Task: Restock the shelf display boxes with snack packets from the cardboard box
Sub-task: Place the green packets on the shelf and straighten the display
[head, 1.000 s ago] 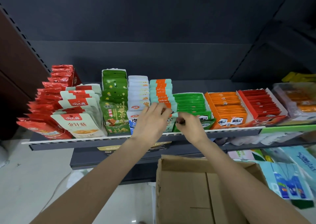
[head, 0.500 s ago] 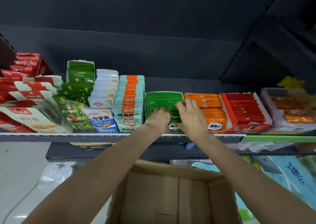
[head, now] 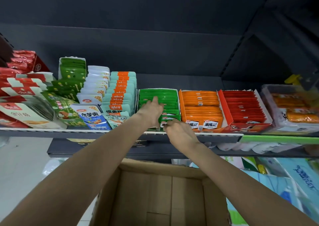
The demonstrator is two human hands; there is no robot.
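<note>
We have the left hand [head: 151, 112] reaching into the green display box [head: 176, 94], fingers stretched out and apart, pressing flat on the green packets [head: 165, 97] in the middle of the row. The right hand [head: 179, 132] sits at the front edge of the shelf [head: 51, 131], its fingers curled down over the frontmost green packet at the box's front wall; whether they actually pinch it we cannot tell. Just right of the green box stands the orange display box [head: 201, 108], and beyond it the red display box [head: 241, 106], both full of upright packets. To the left we see rows of teal-and-orange packets [head: 120, 91] and white packets [head: 97, 82]. Below both forearms, the cardboard box [head: 160, 191] stands open, its brown inside showing.
</note>
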